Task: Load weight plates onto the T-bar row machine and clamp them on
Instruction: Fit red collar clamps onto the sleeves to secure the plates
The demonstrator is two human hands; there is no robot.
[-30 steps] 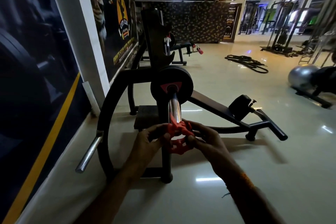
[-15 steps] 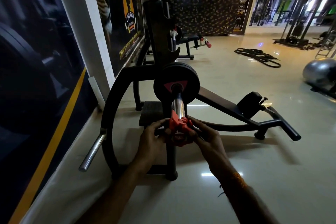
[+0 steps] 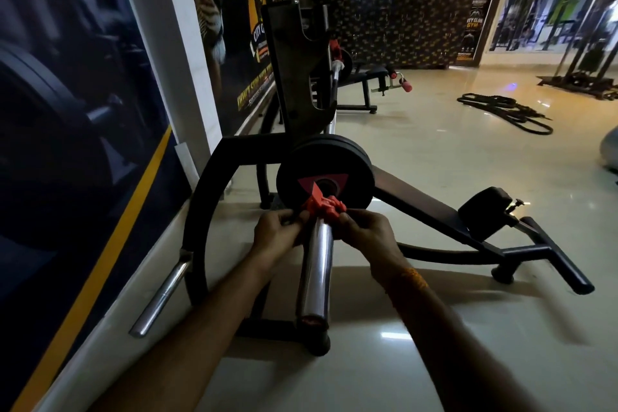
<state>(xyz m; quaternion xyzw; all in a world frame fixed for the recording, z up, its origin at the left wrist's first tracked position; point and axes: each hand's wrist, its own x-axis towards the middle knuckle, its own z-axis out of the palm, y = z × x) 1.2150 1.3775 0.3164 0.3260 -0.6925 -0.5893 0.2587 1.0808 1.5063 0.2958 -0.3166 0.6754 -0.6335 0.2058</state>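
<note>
Plates [image 3: 323, 177] already sit loaded on the chrome sleeve [image 3: 316, 264], red clamp [image 3: 326, 209] on the sleeve right against them, left hand [image 3: 277, 234] and right hand [image 3: 369, 237] both pinching its sides; loading looks done, whether the clamp is locked I cannot tell.

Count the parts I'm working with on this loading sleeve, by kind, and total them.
Red clamp collar: 1
Black weight plates: 2, going by the stacked rims
Chrome loading sleeve: 1
Hands on the collar: 2, left and right
Total: 6
</note>
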